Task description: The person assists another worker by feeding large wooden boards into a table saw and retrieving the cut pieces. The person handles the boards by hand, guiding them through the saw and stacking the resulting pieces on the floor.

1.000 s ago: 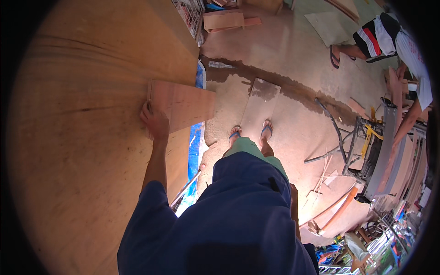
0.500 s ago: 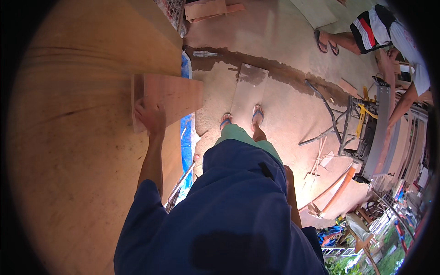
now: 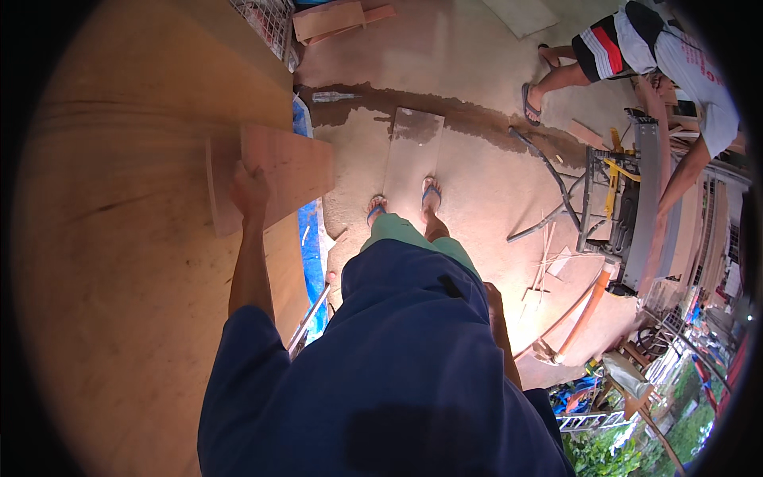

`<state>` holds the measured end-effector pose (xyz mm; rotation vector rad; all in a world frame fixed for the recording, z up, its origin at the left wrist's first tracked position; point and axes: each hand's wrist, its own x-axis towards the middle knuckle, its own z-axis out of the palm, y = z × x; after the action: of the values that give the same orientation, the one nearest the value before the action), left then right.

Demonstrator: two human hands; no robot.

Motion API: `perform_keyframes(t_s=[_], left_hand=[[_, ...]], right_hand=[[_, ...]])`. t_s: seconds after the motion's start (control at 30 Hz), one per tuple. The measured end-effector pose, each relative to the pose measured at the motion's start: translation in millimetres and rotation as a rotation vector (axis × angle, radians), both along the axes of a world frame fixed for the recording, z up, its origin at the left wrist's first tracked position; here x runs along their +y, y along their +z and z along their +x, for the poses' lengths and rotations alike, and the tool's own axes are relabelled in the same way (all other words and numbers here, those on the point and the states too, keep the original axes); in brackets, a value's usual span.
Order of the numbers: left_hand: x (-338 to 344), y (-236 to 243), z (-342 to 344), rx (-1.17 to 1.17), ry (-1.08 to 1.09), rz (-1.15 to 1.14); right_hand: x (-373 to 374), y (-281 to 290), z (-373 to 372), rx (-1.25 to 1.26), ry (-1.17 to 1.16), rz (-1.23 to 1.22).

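Observation:
My left hand [image 3: 250, 191] is closed on the left edge of a reddish-brown, tapered wooden board [image 3: 294, 163]. Beneath it, a second thin wooden piece [image 3: 223, 187] shows along the left side. Both rest on a large brown wooden sheet [image 3: 143, 278], and the upper board's narrower end juts past the sheet's right edge. My right hand [image 3: 494, 300] hangs by my right side, mostly hidden by my blue shirt, so its fingers cannot be made out.
Blue plastic sheeting [image 3: 311, 262] lines the wooden sheet's edge. A flat board [image 3: 417, 135] lies before my feet. To the right, another person [image 3: 683, 87] bends over a bench [image 3: 640, 207] stacked with long planks. Black bent tubing [image 3: 548, 171] and an orange-brown pole [image 3: 584, 312] lie on the floor.
The upper board has slid slightly right over the lower piece, baring more of its left side. My left fingers have drawn in around the board's edge. The whole view has shifted a little.

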<state>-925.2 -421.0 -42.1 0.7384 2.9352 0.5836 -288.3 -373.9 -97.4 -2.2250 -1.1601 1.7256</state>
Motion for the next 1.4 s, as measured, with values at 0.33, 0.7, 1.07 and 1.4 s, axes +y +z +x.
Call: perform_keyframes(t_s=[0.33,0.7,1.07,1.4], left_hand=[[-2,-3,3,0.016,0.021,0.017],[-18,-5,-22,0.010,0.037,-0.071],[-50,28,-2,0.368,0.081,-0.224],[-85,-5,-6,0.482,-0.069,-0.169]], right_hand=[[-5,-15,25,0.042,-0.072,-0.049],[6,-57,33,0.008,0.124,0.011],[-1,-81,55,-0.046,0.106,-0.033],[9,-60,25,-0.049,0.208,0.098]])
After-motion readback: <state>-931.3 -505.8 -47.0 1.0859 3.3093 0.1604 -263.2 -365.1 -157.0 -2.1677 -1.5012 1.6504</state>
